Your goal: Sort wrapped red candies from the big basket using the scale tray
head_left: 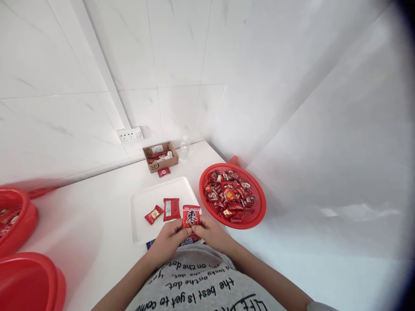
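Observation:
Between my two hands I hold a small red snack packet with a large black character on its front. My left hand pinches its left and lower edge, and my right hand grips the right side. The packet is upright over the near right corner of a white tray. On that tray lie a red packet with a white label and a smaller red packet with a pale gold print. Something dark blue and printed shows partly beneath the tray's near edge.
A red mesh basket full of red packets stands on the right. Behind the tray are an open cardboard box with packets inside, a red packet and a clear bottle. Red basins stand at left.

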Tool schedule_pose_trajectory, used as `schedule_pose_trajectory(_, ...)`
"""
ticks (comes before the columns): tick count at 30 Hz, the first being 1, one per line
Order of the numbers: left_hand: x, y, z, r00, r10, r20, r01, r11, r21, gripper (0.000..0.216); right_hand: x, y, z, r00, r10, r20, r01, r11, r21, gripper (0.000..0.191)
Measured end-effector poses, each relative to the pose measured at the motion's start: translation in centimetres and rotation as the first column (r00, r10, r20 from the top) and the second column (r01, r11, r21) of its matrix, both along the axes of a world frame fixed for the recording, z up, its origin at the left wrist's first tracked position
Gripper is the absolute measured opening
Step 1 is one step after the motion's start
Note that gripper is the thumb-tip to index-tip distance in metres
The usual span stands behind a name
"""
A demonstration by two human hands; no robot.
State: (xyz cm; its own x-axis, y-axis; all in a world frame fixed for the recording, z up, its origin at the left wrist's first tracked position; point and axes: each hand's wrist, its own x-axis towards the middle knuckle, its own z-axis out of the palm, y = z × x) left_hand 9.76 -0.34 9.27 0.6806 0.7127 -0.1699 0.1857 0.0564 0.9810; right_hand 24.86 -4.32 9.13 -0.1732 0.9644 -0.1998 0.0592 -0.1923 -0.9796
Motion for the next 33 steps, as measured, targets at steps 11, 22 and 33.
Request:
schedule_pose_trajectory(11, -0.1, -0.1, 0.4, 0.996, -0.089, 0.022, 0.09, 0.994, -0.063, 0.02, 0.4, -0.2, 0.3, 0.993, 0.089, -0.072, -0.092, 0.995, -0.039, 0.016)
schedule_pose_trajectory(22, 0.1, 0.0, 0.4, 0.999, -0.005, -0.052, 0.008, 0.999, 0.042, 0.024, -0.4, 0.2, -1.1, 0.999, -0.031, 0.02, 0.029, 0.993, 0.112, 0.015)
schedule_pose_trajectory(33, -0.1, 0.0, -0.2, 0.998, 0.057, -0.04, -0.051, 0.989, 0.141, 0.034, 0.2, 0.3, -0.4, 0.999, 0.027, 0.026, -0.027, 1.0, 0.002, 0.014)
